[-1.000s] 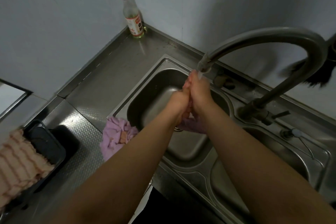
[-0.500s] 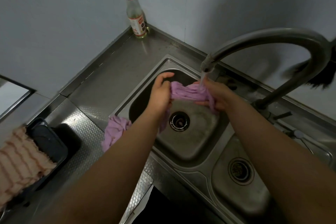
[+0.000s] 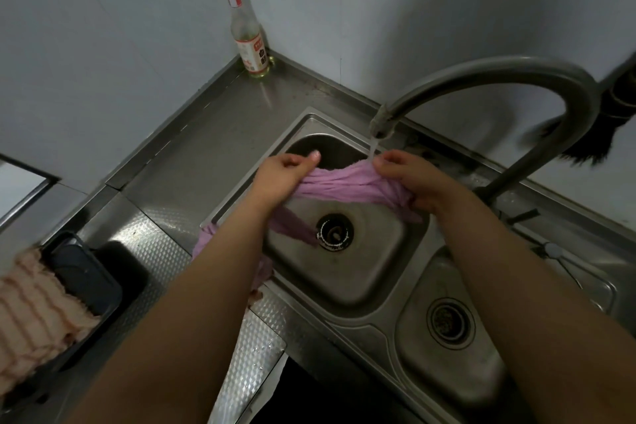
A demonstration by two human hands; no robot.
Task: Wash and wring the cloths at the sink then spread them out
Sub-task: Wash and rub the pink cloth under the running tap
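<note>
Purple cloth stretched under the running faucet

Left hand (image 3: 282, 175) and right hand (image 3: 411, 181), both palm-down over the sink (image 3: 361, 272), have fingers (image 3: 392, 157) closed on the bunched purple cloth (image 3: 344, 182), water from the faucet (image 3: 481, 79) striking it.

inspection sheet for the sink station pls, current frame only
Surface: wet steel counter, double sink.
Job's things: purple cloth stretched under running faucet; second purple cloth on basin rim; striped pink cloth over dark tray.
Clutter: bottle in corner.
Grippers: left hand and right hand grip the cloth ends.
Cables: nothing seen.
Surroundings: plain walls, brush at right.
</note>
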